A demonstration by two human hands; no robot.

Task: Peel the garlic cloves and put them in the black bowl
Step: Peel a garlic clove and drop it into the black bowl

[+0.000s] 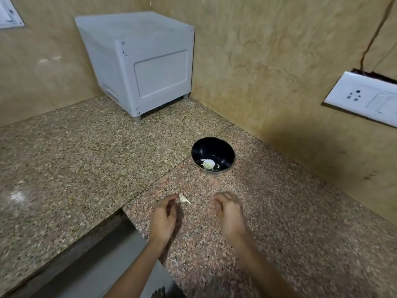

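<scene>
Pinched in the fingertips of the left hand (165, 216), at the near middle of the granite counter (75, 158): a small pale garlic clove (184, 199), gripped by its left end, pointed tip jutting right. Too small to tell whether still in its papery skin or partly bare. To the right, apart from it, the right hand (228, 211), smeared with blur, fingers curled downward; cannot tell whether clenched on nothing or grasping a scrap. Farther off and slightly right, the black bowl (212, 154), a few pale pieces (208, 164) lying at its bottom.

Likely trouble from here:

- So slight a pinch, so easy to lose. With a hard squeeze to split the skin, probably a slippery shot sideways out of the fingertips.
- Close on the left, the counter edge (126, 208) and a drop beyond it. After any slip leftward, quite possibly gone off the stone altogether.
- Against speckled granite, hard to spot again once dropped, being small and pale.
- With papery skin clinging to fingers, a fair chance of carrying scraps into the bowl along with the peeled flesh.
- On a toss from this far instead of a reach, risk of striking the rim and bouncing out toward the far wall.
</scene>
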